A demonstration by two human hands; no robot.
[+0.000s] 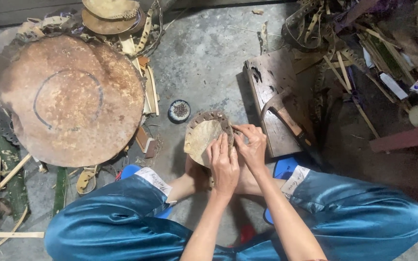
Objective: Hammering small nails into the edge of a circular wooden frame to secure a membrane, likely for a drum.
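Two hands at work: both meet on one piece, low in the middle of the view.
Large disc: wide, round, brown mottled leaf-sheath disc point(71, 99) lies flat on the concrete floor point(204, 53), well left of the hands.
Small tin: round dark tin point(179, 111) sits just left of the workpiece.
Workpiece: pale tan round leaf-sheath piece point(201, 140) with a brown laced rim strip point(214, 116); lacing covers the upper edge, the lower edge appears bare, so the rim is judged partly done.
Left hand point(224, 166): fingers closed down on the piece's right edge.
Right hand point(251, 145): fingertips pinched at the rim strip.
Wooden block: dark block point(272, 96) carrying a hatchet point(286, 116), just right of the hands.
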